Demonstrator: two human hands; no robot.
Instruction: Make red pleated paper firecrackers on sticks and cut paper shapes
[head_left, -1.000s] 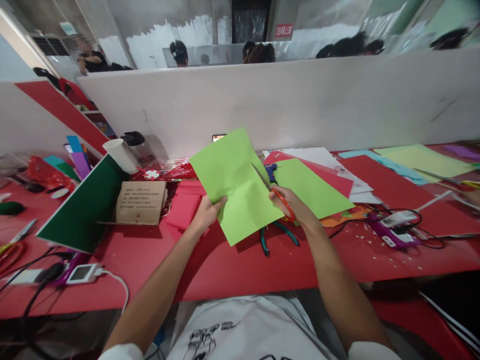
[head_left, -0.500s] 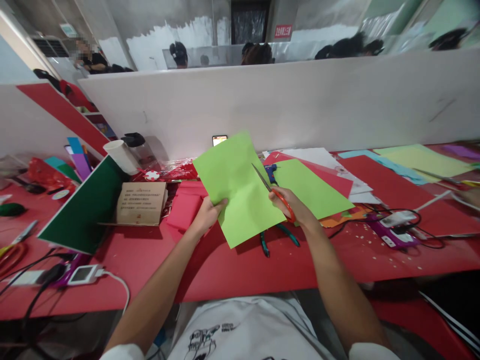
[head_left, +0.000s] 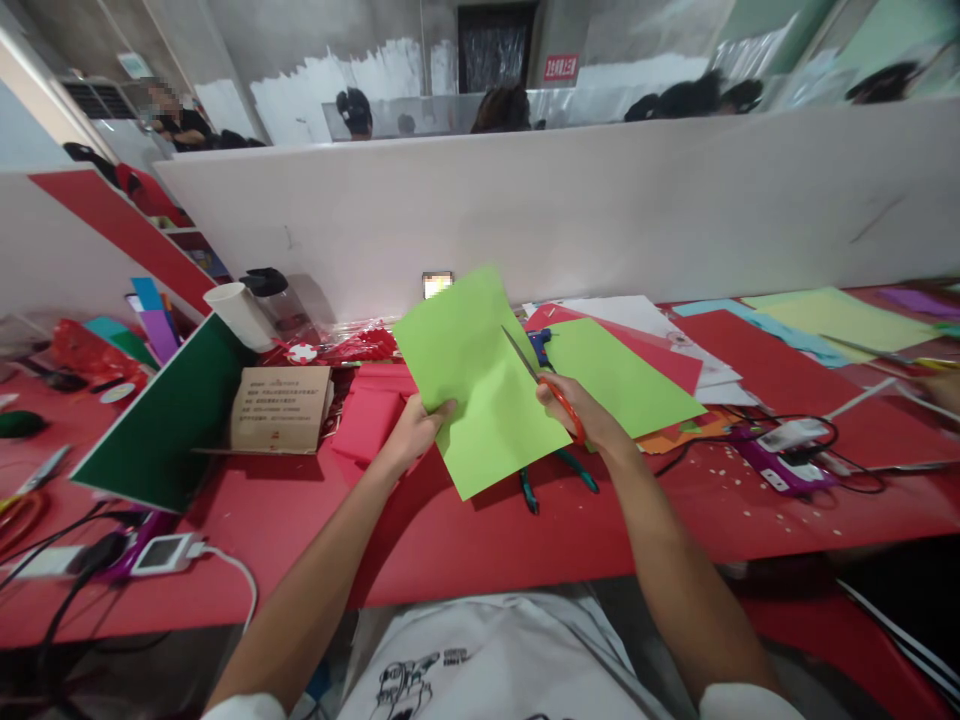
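A light green sheet of paper [head_left: 472, 390] is held tilted above the red table [head_left: 420, 560]. My left hand [head_left: 418, 428] is closed on its lower left edge, with the thumb lying on top of the sheet. In my right hand [head_left: 581, 410], closed around the orange handles, is a pair of scissors [head_left: 564, 396]. The blades lie over the right part of the sheet, pointing up and left; whether they are cutting the paper I cannot tell. Below the sheet, pliers with teal handles [head_left: 574, 468] lie partly hidden.
Red folded paper [head_left: 367, 418] and a cardboard box [head_left: 279, 410] are on the left, beside a dark green board [head_left: 165, 425]. Another green sheet [head_left: 622, 375] and a blue glue gun [head_left: 540, 345] lie behind my right hand. A purple power strip [head_left: 784, 470] with cables is farther right.
The green sheet has shifted very slightly, its upper left corner moving right. Both hands keep nearly the same place and grip. The whole view has drifted a little.
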